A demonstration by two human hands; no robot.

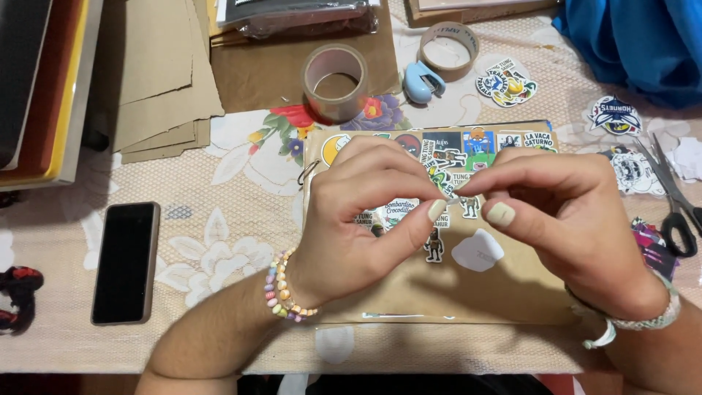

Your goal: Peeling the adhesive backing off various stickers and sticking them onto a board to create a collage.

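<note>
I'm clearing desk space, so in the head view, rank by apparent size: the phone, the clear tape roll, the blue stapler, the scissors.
Largest to smallest:
1. Phone
2. Scissors, though partly cut off at the frame edge, so unsure
3. Clear tape roll
4. Blue stapler

You have two tape rolls, one phone, one pair of scissors, one blue stapler

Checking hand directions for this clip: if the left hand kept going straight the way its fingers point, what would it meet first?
The left hand points right, toward the right hand. Their fingertips already nearly meet over the sticker-covered brown book, pinching something too small to tell, so it would meet the right hand's fingers first.
</note>
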